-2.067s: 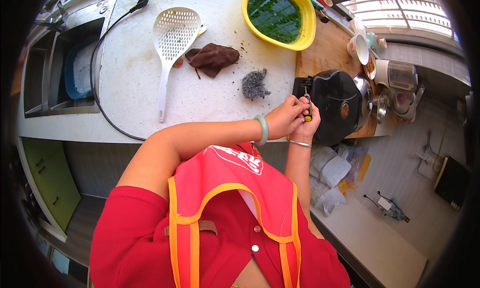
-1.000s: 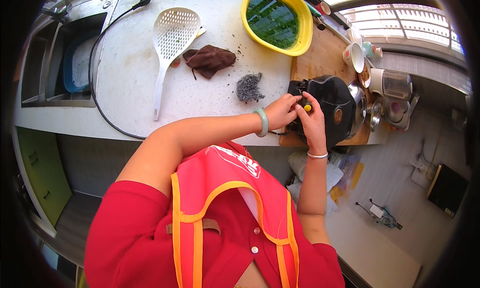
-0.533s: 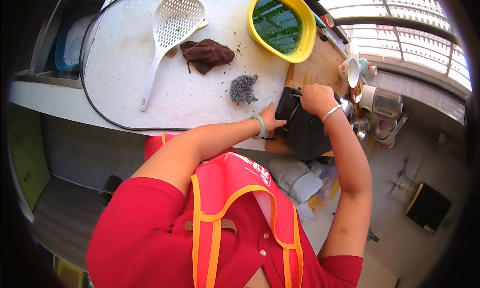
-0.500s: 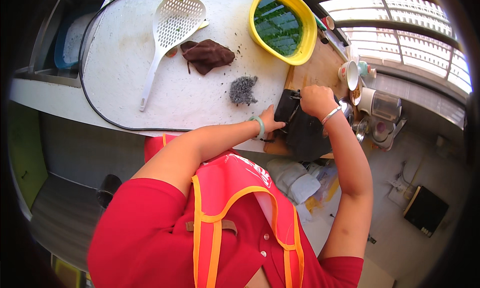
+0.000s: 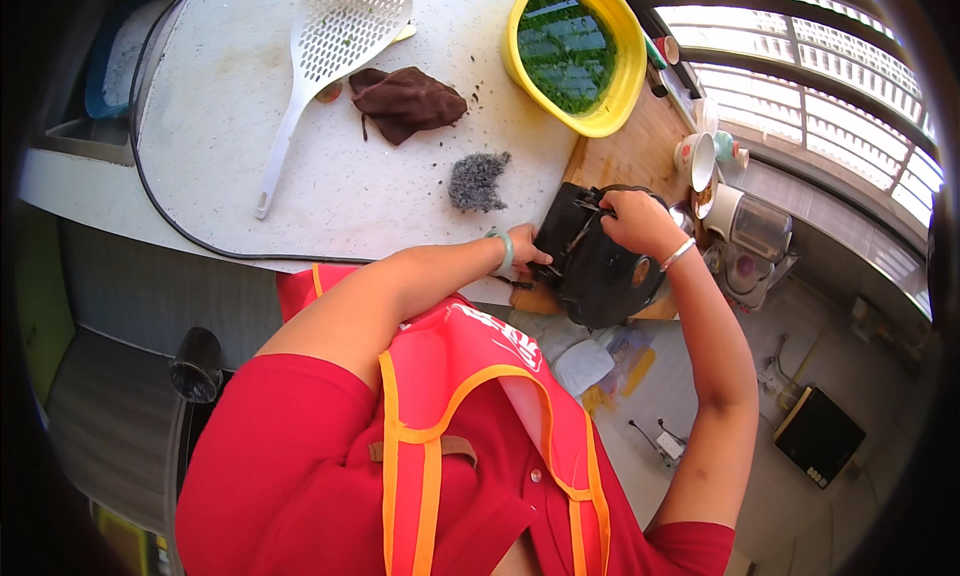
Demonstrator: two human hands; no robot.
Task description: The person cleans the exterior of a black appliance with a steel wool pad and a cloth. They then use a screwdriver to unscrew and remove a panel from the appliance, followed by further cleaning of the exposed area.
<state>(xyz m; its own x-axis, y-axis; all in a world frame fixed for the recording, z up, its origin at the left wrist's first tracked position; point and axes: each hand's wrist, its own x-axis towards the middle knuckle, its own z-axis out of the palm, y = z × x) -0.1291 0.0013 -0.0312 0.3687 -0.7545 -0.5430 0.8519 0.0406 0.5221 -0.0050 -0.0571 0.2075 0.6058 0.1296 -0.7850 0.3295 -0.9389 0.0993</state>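
A black appliance (image 5: 610, 281) with a round copper-coloured badge stands at the worktop's right front, metal fittings along its left part. My left hand (image 5: 522, 249) grips its left front edge, thumb lying against the black casing. My right hand (image 5: 637, 219) is closed at the top of the appliance, over the fittings; what its fingers hold is hidden. Nearby on the white worktop (image 5: 220, 176) lie a grey steel-wool pad (image 5: 478, 181), a brown cloth (image 5: 407, 104) and a white perforated skimmer (image 5: 335, 31).
A yellow basin (image 5: 620, 86) of greens in water is at the back, beside a wooden board (image 5: 610, 156). Bowls (image 5: 700, 161) and a plastic-and-white appliance (image 5: 760, 226) crowd the right side. A black cord (image 5: 230, 253) curves along the left. A sink (image 5: 85, 136) is far left.
Both hands were together on a small yellow-ended object; they have separated, my left to the appliance's edge, my right higher over it with the wrist turned. The view has shifted somewhat.
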